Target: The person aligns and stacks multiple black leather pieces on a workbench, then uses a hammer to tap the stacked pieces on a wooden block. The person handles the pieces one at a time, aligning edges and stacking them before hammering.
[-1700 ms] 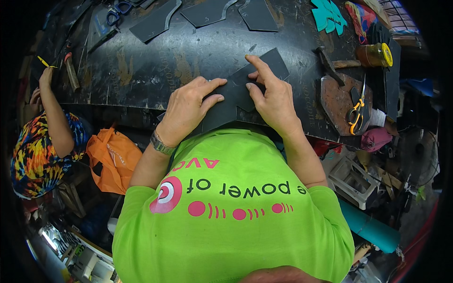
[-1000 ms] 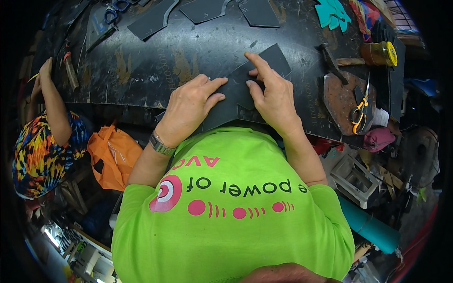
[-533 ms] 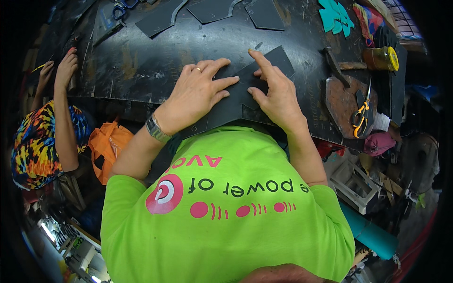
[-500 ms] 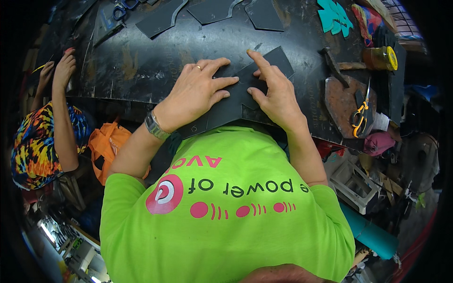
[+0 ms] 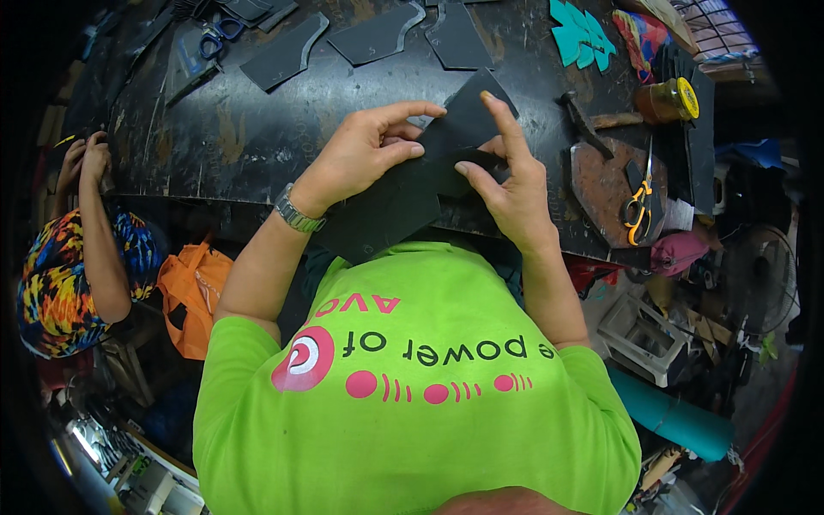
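Observation:
A flat black piece of leather-like sheet [image 5: 386,210] with angular edges lies slanted across the table's near edge, its lower end by my shirt. My left hand [image 5: 365,154] has its thumb and fingertips on the sheet's left edge, gripping it. On the other side, my right hand [image 5: 518,176] holds the right part, thumb in front and curled fingers partly hidden behind a lifted, bent edge. The right index finger stretches along the sheet's far corner. Whether this is one layer or two, I cannot tell.
Several cut black pieces [image 5: 283,56] lie along the table's far side, near blue-handled scissors [image 5: 212,43]. At right are teal cutouts [image 5: 584,36], a hammer [image 5: 588,129], a jar [image 5: 665,101] and orange-handled scissors [image 5: 637,210] on a brown board [image 5: 592,176]. A co-worker's arm [image 5: 103,249] is at left.
Both hands have lifted from lying over the black sheet to gripping it at its edges. The sheet has shifted and its right edge now bends up. The co-worker's hands have moved closer together.

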### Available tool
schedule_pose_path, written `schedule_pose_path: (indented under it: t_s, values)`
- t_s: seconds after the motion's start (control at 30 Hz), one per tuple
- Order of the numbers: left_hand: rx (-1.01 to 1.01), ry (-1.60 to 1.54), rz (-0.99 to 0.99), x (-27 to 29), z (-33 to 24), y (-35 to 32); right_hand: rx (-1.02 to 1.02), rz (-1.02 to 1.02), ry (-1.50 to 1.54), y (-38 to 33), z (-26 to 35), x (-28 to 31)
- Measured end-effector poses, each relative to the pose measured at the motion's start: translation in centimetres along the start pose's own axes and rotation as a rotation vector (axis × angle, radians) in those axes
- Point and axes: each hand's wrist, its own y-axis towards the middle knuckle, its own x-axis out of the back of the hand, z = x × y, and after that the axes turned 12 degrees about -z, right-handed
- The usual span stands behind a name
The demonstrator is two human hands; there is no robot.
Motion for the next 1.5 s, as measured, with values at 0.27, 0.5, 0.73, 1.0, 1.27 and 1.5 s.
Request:
schedule_pose_path:
  t_s: [0.27, 0.5, 0.73, 1.0, 1.27, 1.5]
  values:
    - [-0.071, -0.182, 0.133, -0.8, 0.1, -0.5, 0.088, -0.097, 0.120, -0.4, 0.3, -0.4]
    - [-0.152, -0.134, -0.038, -1.8, 0.1, -0.9, 0.093, -0.174, 0.131, -0.7, 0.5, -0.9]
    - [-0.236, -0.045, -0.062, -2.0, 0.0, -1.4, -0.078, -0.191, 0.178, -0.9, 0.1, -1.2]
    - [-0.104, -0.078, -0.073, -2.1, 0.1, -0.5, -0.187, -0.128, 0.216, -1.1, 0.2, -1.6]
    - [-0.163, -0.140, -0.114, -2.8, 0.2, -0.5, -0.161, -0.266, 0.241, -2.0, 0.5, -2.3]
    - [-0.239, -0.145, -0.181, -2.9, 0.6, -0.7, -0.351, -0.239, 0.513, -2.0, 0.4, -2.3]
